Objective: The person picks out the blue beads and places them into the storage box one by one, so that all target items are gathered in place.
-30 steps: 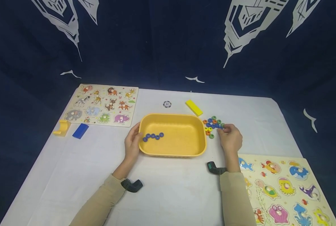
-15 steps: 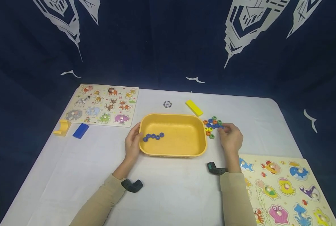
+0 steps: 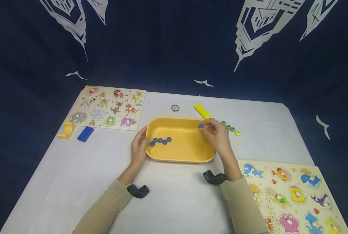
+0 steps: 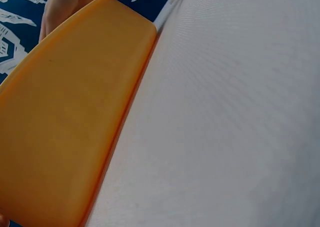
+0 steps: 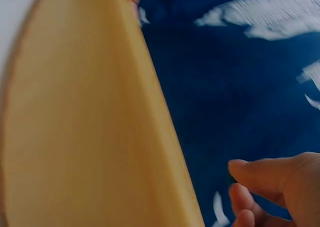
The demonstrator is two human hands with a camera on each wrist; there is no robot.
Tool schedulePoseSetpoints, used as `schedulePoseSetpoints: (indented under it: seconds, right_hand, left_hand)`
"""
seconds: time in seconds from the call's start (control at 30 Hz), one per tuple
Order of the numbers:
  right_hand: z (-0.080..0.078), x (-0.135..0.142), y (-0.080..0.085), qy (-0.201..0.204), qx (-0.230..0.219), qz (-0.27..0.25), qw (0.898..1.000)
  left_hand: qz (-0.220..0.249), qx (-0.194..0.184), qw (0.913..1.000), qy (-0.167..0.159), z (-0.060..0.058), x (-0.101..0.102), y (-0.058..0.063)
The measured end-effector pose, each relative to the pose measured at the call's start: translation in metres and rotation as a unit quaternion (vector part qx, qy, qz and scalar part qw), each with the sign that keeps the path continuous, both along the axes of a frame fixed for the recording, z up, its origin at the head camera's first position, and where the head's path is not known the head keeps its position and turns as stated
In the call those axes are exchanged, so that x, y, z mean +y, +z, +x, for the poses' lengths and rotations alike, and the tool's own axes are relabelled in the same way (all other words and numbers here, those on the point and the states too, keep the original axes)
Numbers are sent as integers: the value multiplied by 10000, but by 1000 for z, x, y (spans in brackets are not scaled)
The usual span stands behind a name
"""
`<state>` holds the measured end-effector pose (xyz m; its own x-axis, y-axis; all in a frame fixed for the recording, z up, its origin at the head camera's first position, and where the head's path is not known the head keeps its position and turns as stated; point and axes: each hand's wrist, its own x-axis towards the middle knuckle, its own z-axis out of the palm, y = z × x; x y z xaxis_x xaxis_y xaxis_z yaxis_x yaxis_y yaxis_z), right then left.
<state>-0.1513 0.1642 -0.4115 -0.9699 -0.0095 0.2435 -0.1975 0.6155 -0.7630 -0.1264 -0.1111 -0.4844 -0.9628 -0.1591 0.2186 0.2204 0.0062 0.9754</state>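
Observation:
A yellow plastic tray [image 3: 188,144] lies at the middle of the white table in the head view. My left hand [image 3: 139,148] grips its left end at the rim. Several blue beads [image 3: 160,140] form a crooked row inside the tray on the left. Over the tray's far right corner, my right hand [image 3: 219,135] pinches a blue bead [image 3: 201,125] between thumb and fingertips. Behind that hand, green beads [image 3: 228,126] and a yellow bead [image 3: 237,133] show on the table; other beads there are hidden. The tray's outer wall [image 4: 75,112] fills much of the left wrist view.
An animal puzzle board [image 3: 112,121] lies at the back left, a sea-animal puzzle board [image 3: 291,175] at the front right. A yellow arch block [image 3: 66,130] and a blue block [image 3: 85,134] are left. Behind the tray are a round chip [image 3: 175,108] and a yellow block [image 3: 202,111].
My right hand has picked a blue bead from the pile and moved left with it over the tray's right end. My left hand stays on the tray.

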Motion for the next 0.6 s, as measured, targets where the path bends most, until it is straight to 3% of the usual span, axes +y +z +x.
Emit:
schedulePoseSetpoints:
  seconds: [0.1,0.33,0.47,0.6]
  right_hand:
    - [1,-24,6,620,-485,310,9964]
    - [-5,-59,-7,1134,-1671,1332,9703]
    - [-7,-74,-10,1355,-1925,1883,9535]
    - [-9,-86,-11,1445,-1965,2134,9460]
  left_hand:
    - [11,-26,10000,23,0,0,1]
    - [-18,-69,10000,9,1,1,2]
    - [-61,-99,9999,-23,1,1,2]
    - [-63,-109,9999,3,1,0,2]
